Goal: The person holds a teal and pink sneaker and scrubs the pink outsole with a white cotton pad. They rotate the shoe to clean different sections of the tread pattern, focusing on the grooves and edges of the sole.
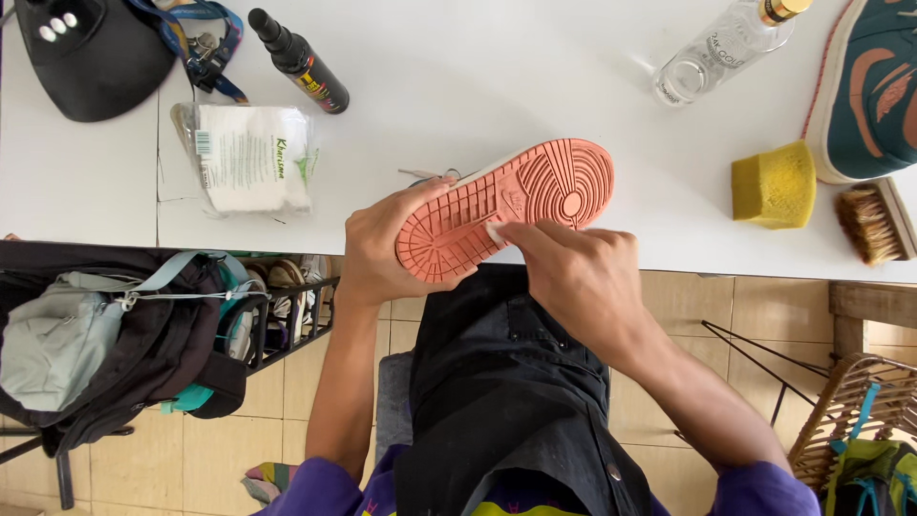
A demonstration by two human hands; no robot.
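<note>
A sneaker [535, 191] with a salmon-pink rubber sole faces up at the near edge of the white table [478, 86]. My left hand [382, 248] grips its heel end from the left. My right hand [573, 272] pinches a small white wipe [495, 230] against the sole near its middle. My lap in dark trousers lies just below the shoe.
A pack of white wipes [250, 158], a dark spray bottle [298, 59] and a black cap [91, 57] lie at the left. A clear glass bottle [716, 48], yellow sponge [774, 184], brush [874, 222] and a teal sneaker [874, 86] sit at the right. A bag [105, 334] rests below left.
</note>
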